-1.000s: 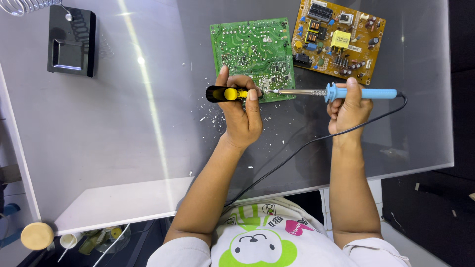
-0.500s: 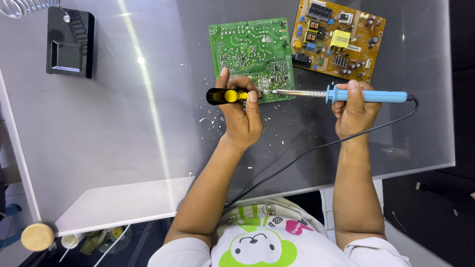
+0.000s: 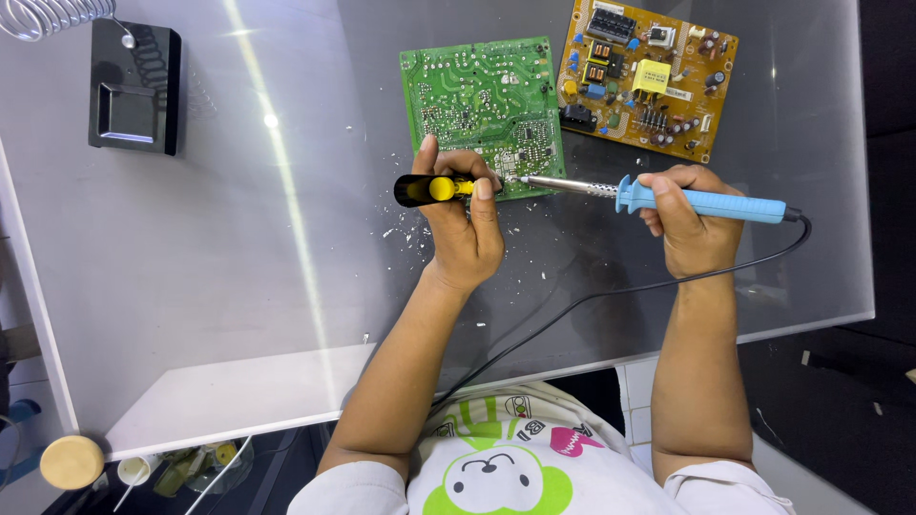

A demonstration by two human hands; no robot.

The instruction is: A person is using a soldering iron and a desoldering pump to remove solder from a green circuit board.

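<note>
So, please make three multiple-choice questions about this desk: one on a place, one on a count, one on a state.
1. Where does the tip of the soldering iron rest?
A. on the green circuit board's near edge
B. on the black stand
C. on the brown board

2. How many circuit boards lie on the table?
A. one
B. two
C. three

3. What is the state of the left hand?
A. open and flat
B. closed on a yellow-and-black tool
C. off the table, hanging

Answers: 1 A, the metal tip meets the green circuit board at its near edge. 2 B, only the green one and the brown board show. 3 B, its fingers wrap the yellow-and-black tool, while the right hand holds the iron's blue handle.
</note>
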